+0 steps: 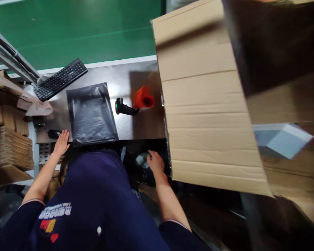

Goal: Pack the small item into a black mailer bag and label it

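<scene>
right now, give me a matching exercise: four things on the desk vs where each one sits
Things:
1. keyboard
2. black bag
3. scanner
4. carton

Places:
A. flat on the desk, in front of the person
B. far left corner of the desk
C. right of the desk, flap open
D. beside the orange roll

Pairs: 1-B, 2-A, 3-D, 4-C
</scene>
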The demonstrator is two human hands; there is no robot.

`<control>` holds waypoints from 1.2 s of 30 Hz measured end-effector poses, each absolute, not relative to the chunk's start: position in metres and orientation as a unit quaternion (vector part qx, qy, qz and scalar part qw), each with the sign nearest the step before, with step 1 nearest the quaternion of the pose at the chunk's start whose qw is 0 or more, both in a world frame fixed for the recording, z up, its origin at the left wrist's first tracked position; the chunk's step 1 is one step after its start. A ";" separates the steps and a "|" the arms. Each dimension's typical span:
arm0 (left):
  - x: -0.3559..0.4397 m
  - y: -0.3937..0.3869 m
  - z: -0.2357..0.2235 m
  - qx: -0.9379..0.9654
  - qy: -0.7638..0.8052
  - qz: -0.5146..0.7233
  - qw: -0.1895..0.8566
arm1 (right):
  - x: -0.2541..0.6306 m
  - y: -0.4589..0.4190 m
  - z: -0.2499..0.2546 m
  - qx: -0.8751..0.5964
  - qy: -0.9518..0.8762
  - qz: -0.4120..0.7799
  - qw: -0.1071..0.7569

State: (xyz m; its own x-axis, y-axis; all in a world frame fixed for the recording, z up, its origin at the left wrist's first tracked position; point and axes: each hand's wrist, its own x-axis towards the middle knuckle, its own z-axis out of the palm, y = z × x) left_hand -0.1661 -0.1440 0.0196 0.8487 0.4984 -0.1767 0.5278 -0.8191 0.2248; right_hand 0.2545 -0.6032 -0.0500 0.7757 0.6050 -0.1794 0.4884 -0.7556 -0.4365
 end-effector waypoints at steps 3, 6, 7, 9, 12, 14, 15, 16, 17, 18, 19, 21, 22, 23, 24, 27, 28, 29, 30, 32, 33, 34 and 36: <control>-0.161 -0.138 0.029 0.953 0.263 -0.090 0.120 | 0.250 -0.543 -0.039 -0.871 -0.425 0.155 0.191; -0.141 -0.134 0.030 0.954 0.241 -0.119 0.130 | 0.249 -0.471 -0.022 -0.788 -0.575 0.150 0.162; -0.134 -0.133 0.029 0.955 0.231 -0.124 0.139 | 0.250 -0.449 -0.017 -0.759 -0.616 0.157 0.142; -0.123 -0.132 0.026 0.955 0.208 -0.135 0.164 | 0.255 -0.412 -0.011 -0.707 -0.678 0.176 0.095; -0.120 -0.135 0.023 0.950 0.196 -0.150 0.194 | 0.262 -0.387 -0.011 -0.659 -0.724 0.199 0.050; -0.128 -0.142 0.024 0.945 0.199 -0.154 0.207 | 0.262 -0.389 -0.016 -0.643 -0.735 0.208 0.056; -0.133 -0.146 0.025 0.943 0.199 -0.154 0.216 | 0.260 -0.395 -0.018 -0.639 -0.736 0.210 0.070; -0.139 -0.151 0.027 0.941 0.196 -0.155 0.229 | 0.257 -0.402 -0.021 -0.636 -0.736 0.214 0.090; -0.144 -0.157 0.030 0.937 0.194 -0.155 0.245 | 0.254 -0.410 -0.024 -0.635 -0.731 0.220 0.115; -0.149 -0.162 0.033 0.932 0.197 -0.152 0.264 | 0.250 -0.417 -0.026 -0.637 -0.722 0.231 0.143; -0.153 -0.167 0.036 0.924 0.207 -0.143 0.288 | 0.247 -0.423 -0.028 -0.641 -0.706 0.246 0.173; -0.156 -0.172 0.044 0.894 0.257 -0.107 0.350 | 0.241 -0.427 -0.030 -0.662 -0.652 0.283 0.240; -0.155 -0.172 0.048 0.868 0.298 -0.078 0.389 | 0.240 -0.426 -0.029 -0.677 -0.610 0.306 0.277; -0.152 -0.169 0.051 0.836 0.344 -0.043 0.426 | 0.241 -0.422 -0.028 -0.692 -0.562 0.328 0.312; -0.147 -0.164 0.053 0.801 0.387 -0.007 0.457 | 0.242 -0.414 -0.025 -0.703 -0.518 0.349 0.340; -0.120 -0.136 0.055 0.732 0.470 0.080 0.487 | 0.248 -0.378 -0.013 -0.720 -0.416 0.373 0.411; -0.108 -0.125 0.054 0.724 0.486 0.104 0.478 | 0.250 -0.362 -0.008 -0.731 -0.388 0.358 0.432; -0.094 -0.114 0.052 0.720 0.501 0.127 0.463 | 0.252 -0.346 -0.003 -0.744 -0.361 0.335 0.451; -0.080 -0.104 0.049 0.712 0.519 0.152 0.447 | 0.254 -0.329 0.001 -0.758 -0.334 0.309 0.467; -0.053 -0.088 0.045 0.697 0.554 0.200 0.410 | 0.256 -0.298 0.006 -0.784 -0.299 0.262 0.477; -0.041 -0.083 0.042 0.690 0.567 0.218 0.393 | 0.257 -0.285 0.007 -0.794 -0.291 0.246 0.474; -0.031 -0.079 0.040 0.684 0.579 0.233 0.377 | 0.258 -0.273 0.007 -0.803 -0.284 0.235 0.469; -0.015 -0.074 0.038 0.676 0.599 0.247 0.352 | 0.260 -0.256 0.006 -0.823 -0.267 0.216 0.452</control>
